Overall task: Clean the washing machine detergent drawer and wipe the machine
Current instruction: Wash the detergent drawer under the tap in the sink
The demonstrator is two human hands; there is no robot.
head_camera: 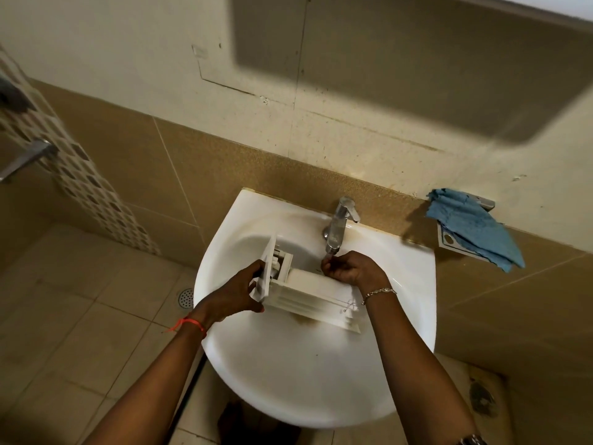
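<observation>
Clasping the front panel of the detergent drawer [308, 293] with the left grip [239, 292], fingers curled round the panel's edge. Holding the drawer on its side inside the bowl of the white sink [288, 380], its far end just below the tap [340, 220]. Resting the right grip [349, 268] at that far end, fingers curled under the spout; not showing whether clenched on anything. Seeing a blue cloth [475, 229] draped on a wall holder, well apart from the drawer.

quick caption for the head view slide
Left hand grips white plastic detergent drawer in white ceramic sink; right hand at its far end beneath chrome tap
</observation>
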